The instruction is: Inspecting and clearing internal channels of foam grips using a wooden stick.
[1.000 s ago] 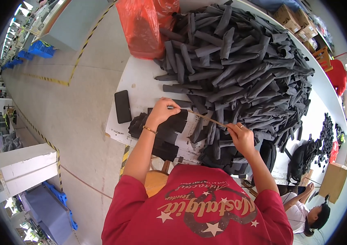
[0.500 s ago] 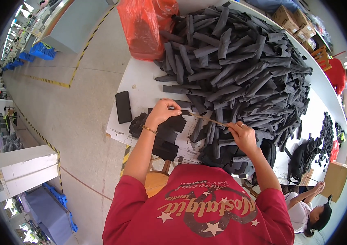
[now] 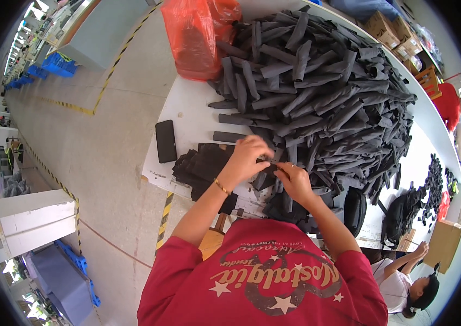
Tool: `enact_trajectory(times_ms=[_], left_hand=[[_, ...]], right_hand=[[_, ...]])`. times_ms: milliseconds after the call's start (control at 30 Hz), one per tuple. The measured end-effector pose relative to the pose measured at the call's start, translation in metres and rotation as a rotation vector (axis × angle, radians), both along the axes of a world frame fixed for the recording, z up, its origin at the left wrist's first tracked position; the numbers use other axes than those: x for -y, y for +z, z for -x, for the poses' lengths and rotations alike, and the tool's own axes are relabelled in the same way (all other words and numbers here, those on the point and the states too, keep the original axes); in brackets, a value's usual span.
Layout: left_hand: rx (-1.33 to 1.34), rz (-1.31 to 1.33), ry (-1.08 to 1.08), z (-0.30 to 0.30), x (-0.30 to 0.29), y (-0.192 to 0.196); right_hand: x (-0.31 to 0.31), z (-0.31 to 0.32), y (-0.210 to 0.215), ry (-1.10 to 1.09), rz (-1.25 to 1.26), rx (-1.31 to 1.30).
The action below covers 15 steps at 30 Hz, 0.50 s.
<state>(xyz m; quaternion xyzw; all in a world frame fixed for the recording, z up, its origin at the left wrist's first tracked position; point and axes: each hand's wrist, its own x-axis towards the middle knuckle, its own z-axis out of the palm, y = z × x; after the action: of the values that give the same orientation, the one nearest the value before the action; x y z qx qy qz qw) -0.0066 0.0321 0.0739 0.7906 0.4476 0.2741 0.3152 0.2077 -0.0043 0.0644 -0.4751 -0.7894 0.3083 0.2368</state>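
Observation:
Over the near edge of the table, my left hand and my right hand are close together, both with fingers pinched. Between their fingertips is a small dark fabric piece. The left fingers are partly blurred, and the thin rod seen earlier cannot be made out. Beneath my left hand and forearm lies a stack of flat black fabric pieces. A large heap of rolled dark grey fabric tubes rises just beyond my hands.
A black phone lies on the white table at left. An orange-red plastic bag stands at the far left corner. Black bags and small dark pieces lie at right. Another person sits at lower right; a stool is below.
My hands have come together, the left moving right and the right moving left. The thin brown rod stretched between them is no longer visible.

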Motion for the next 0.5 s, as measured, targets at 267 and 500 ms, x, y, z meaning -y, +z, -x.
enact_trajectory(times_ms=[267, 500], left_hand=[[1.722, 0.765, 0.595, -0.011, 0.043, -0.047], [1.854, 0.611, 0.886, -0.039, 0.039, -0.031]], right_hand=[[0.023, 0.027, -0.011, -0.148, 0.251, -0.3], [0.047, 0.054, -0.017, -0.278, 0.073, -0.145]])
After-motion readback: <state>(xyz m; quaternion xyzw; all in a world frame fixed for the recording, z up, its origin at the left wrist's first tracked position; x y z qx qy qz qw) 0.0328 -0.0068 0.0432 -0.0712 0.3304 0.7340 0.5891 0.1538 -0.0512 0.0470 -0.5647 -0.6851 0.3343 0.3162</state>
